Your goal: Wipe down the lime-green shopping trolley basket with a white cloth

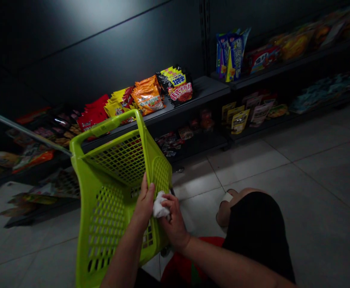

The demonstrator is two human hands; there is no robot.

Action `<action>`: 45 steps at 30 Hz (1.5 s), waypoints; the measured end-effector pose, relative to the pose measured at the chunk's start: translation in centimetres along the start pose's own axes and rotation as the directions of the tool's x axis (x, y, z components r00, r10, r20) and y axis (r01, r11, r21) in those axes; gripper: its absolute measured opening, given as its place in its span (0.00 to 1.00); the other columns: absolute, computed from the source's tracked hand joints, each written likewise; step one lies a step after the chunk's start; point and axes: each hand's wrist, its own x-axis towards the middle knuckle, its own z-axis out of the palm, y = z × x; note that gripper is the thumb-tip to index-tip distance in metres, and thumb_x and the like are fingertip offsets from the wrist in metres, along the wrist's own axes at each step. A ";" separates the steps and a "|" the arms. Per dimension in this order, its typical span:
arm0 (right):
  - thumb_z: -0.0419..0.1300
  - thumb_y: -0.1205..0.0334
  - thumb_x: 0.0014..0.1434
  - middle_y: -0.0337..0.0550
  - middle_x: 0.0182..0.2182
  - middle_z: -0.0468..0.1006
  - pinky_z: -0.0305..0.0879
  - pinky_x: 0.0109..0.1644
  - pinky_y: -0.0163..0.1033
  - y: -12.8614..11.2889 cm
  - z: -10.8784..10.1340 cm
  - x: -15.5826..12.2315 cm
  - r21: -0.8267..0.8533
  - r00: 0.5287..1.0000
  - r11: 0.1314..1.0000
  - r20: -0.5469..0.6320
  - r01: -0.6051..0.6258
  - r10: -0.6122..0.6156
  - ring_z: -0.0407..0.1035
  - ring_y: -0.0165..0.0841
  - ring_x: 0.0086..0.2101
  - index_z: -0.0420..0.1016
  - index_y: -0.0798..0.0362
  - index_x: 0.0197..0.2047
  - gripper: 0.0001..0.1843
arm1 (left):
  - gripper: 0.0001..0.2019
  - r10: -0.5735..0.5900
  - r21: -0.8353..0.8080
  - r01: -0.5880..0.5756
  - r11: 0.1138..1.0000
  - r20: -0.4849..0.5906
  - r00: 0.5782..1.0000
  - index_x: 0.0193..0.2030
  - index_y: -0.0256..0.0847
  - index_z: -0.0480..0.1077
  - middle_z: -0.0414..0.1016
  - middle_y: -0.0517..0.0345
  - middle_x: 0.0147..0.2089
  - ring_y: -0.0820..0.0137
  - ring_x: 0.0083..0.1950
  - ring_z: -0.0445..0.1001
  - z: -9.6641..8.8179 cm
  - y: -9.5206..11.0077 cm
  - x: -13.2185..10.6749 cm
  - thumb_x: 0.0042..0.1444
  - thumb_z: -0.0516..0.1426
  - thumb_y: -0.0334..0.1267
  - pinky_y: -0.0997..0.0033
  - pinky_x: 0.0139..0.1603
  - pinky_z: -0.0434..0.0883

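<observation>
A lime-green plastic shopping cart with lattice walls stands tilted in the view in front of me. Over the rim of its right wall, my left hand is closed, with the thumb along the edge and some fingers hidden. Just outside that wall, my right hand pinches a crumpled white cloth or tissue against the plastic. Both hands are close together, with the rim between them. The cart's inside shows bare lattice.
Dark shelves run behind the cart, bearing orange noodle packets, black noodle packets and blue snack packs. A metal pole slants at left. My bent knee is at right above the tiled floor.
</observation>
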 end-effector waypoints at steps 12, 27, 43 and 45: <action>0.62 0.64 0.53 0.42 0.40 0.79 0.69 0.49 0.41 1.2 -2.7 11.8 -0.054 0.931 0.966 -0.283 -0.254 0.229 0.73 0.37 0.40 0.76 0.53 0.48 0.17 | 0.34 0.045 0.045 -0.053 0.998 0.158 0.986 0.76 0.46 0.50 0.48 0.58 0.79 0.62 0.80 0.44 0.9 0.4 -3.1 0.67 0.51 0.52 0.58 0.79 0.44; 0.63 0.67 0.55 0.45 0.50 0.79 0.60 0.65 0.47 3.2 -6.1 13.8 -0.208 0.976 0.978 -0.213 -0.005 -0.041 0.68 0.38 0.55 0.80 0.48 0.45 0.13 | 0.37 -0.019 -0.002 0.020 1.000 0.317 0.948 0.75 0.47 0.50 0.49 0.53 0.79 0.55 0.79 0.47 -1.1 0.5 -4.5 0.63 0.56 0.52 0.51 0.77 0.51; 0.58 0.69 0.53 0.47 0.51 0.78 0.63 0.63 0.44 9.2 -6.8 14.6 -0.169 0.965 0.977 -0.248 -0.131 0.086 0.70 0.38 0.54 0.78 0.50 0.49 0.20 | 0.32 0.199 0.219 -0.220 0.951 0.113 0.973 0.75 0.45 0.53 0.57 0.50 0.76 0.56 0.75 0.57 1.9 0.5 -1.7 0.67 0.52 0.50 0.49 0.76 0.53; 0.58 0.68 0.51 0.48 0.48 0.78 0.65 0.60 0.46 10.0 -7.9 14.0 -0.161 0.919 0.943 -0.320 -0.291 0.229 0.71 0.39 0.50 0.77 0.53 0.49 0.20 | 0.32 0.187 0.217 -0.210 0.953 0.121 0.975 0.75 0.45 0.53 0.57 0.51 0.76 0.56 0.75 0.58 1.9 0.6 -2.0 0.67 0.52 0.50 0.49 0.76 0.53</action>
